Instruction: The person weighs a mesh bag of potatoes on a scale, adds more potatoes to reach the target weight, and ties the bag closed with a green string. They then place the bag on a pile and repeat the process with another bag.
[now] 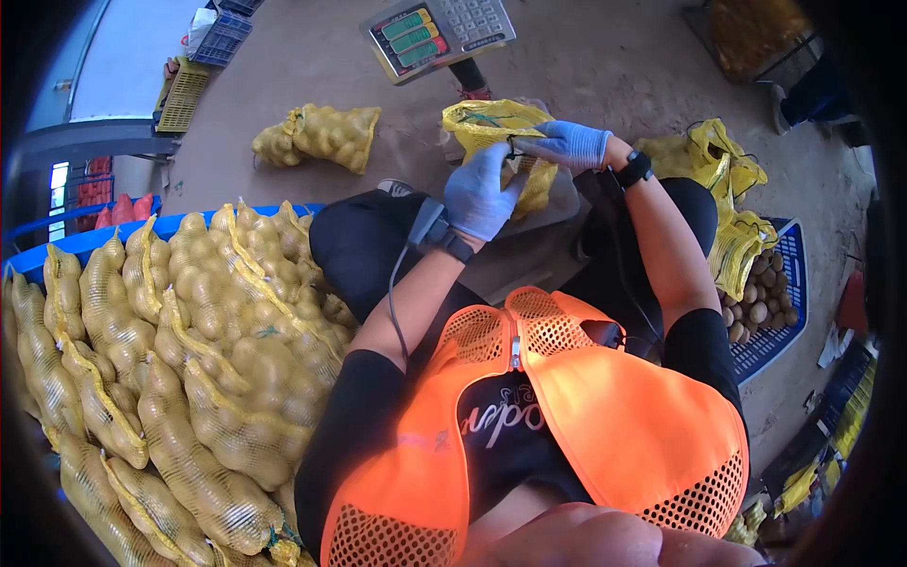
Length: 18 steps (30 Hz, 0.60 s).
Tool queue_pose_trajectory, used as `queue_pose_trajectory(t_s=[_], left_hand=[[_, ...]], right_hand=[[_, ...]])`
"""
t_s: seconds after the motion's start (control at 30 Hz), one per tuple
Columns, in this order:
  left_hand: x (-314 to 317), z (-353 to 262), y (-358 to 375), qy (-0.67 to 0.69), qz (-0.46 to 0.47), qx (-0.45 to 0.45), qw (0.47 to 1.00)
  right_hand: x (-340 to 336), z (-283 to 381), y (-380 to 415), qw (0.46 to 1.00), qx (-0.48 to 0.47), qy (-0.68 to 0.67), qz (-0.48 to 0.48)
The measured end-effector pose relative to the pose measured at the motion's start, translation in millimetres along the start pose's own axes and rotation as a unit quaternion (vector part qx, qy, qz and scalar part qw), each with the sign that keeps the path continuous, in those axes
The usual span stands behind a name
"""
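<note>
A yellow mesh bag [539, 189] stands upright on the scale platform [564, 200] in front of me, its mouth open at the top and a dark green drawstring showing there. My left hand [480, 194], in a light blue glove, is closed on the near side of the bag's rim, with the thumb raised. From the right, my right hand [570, 145], gloved too, pinches the rim close to the left fingertips. A small dark piece, perhaps part of the tie, shows between the hands. The exact finger contact is partly hidden.
The scale's display [411, 40] stands beyond the bag. A filled mesh bag [331, 135] lies on the floor at left. Many filled bags [217, 350] are heaped in a blue container [33, 262]. Right of me are yellow bags [723, 170] and a blue crate [794, 283] of potatoes [759, 300].
</note>
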<state>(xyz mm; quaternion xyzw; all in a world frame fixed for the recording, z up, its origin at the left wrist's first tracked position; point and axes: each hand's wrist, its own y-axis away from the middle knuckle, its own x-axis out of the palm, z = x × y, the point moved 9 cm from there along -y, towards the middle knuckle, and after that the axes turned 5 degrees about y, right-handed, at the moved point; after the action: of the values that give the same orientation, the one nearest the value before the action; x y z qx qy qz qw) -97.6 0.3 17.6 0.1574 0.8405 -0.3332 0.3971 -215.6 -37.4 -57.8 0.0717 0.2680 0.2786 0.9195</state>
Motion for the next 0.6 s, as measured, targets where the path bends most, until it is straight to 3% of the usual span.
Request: queue_pose_trajectory(t_s=[0.07,0.17,0.23,0.27,0.3,0.33,0.37,0.4,0.43,0.47,0.5,0.53,0.6], left_hand=[[-3.9,15.1,-9.6,0.103,-0.069,-0.087,0.989],[4.6,23.1,-14.1,0.052,-0.011,-0.064,0.997],[2.1,23.7,-17.1,0.007,0.013,-0.035,0.999],[2.1,38.1,-17.3,0.105,0.06,-0.142,0.982],[2.2,48.7,-11.5,0.2,0.105,-0.248,0.942],[-10.6,34.4,-16.4,0.436,0.112,-0.291,0.844],[-35.9,20.9,-27.1,0.481,0.111,-0.307,0.813],[-68.6,3.3,-49.2,0.447,0.092,-0.241,0.857],[-91.2,-2.2,-59.3,0.569,-0.004,-0.293,0.768],[-122.0,-18.8,-80.9,0.656,-0.02,-0.223,0.721],[-143.1,-32.7,-96.1,0.744,-0.014,-0.201,0.637],[-145.5,-43.8,-103.7,0.742,-0.018,-0.199,0.639],[-138.6,-72.3,-118.6,0.664,-0.012,-0.145,0.733]], right_hand=[[-2.3,11.6,10.5,1.0,0.006,-0.022,0.008],[-1.0,21.1,12.9,0.999,0.013,-0.029,0.026],[-13.3,26.3,10.2,0.995,-0.041,-0.06,-0.065],[-16.5,24.9,11.6,0.995,-0.041,-0.062,-0.069],[-38.2,36.1,19.4,0.974,-0.093,0.088,-0.189],[-53.2,51.4,31.6,0.914,-0.14,0.235,-0.301],[-66.6,64.9,44.8,0.861,-0.189,0.258,-0.396],[-69.9,70.2,51.2,0.86,-0.189,0.258,-0.398],[-77.8,62.2,53.7,0.905,-0.135,0.15,-0.374],[-80.1,50.4,52.6,0.935,-0.08,0.04,-0.342],[-75.2,43.9,48.7,0.952,-0.067,0.005,-0.3],[-72.8,43.1,46.5,0.952,-0.071,0.007,-0.298],[-28.3,19.1,18.3,0.994,0.015,-0.045,-0.102]])
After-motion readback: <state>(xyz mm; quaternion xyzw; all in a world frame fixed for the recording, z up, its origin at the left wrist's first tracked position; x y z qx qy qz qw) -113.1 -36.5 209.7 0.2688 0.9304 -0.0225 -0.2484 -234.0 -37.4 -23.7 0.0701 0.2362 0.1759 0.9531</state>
